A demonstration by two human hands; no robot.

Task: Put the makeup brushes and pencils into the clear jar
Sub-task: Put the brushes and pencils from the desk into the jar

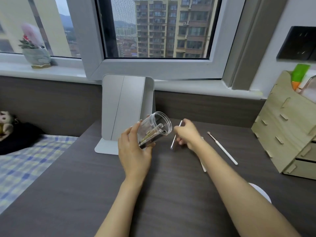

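Note:
My left hand grips the clear jar and holds it tilted above the dark desk, with its open mouth turned to the right. Several brushes and pencils lie inside the jar. My right hand is closed on a thin silver pencil, just right of the jar's mouth. A white-handled makeup brush lies on the desk to the right. The end of another white brush shows from under my right forearm.
A grey folding mirror stands right behind the jar. A wooden drawer organiser fills the right side of the dark desk. A white round object peeks out beside my right arm. A checked bedsheet lies to the left.

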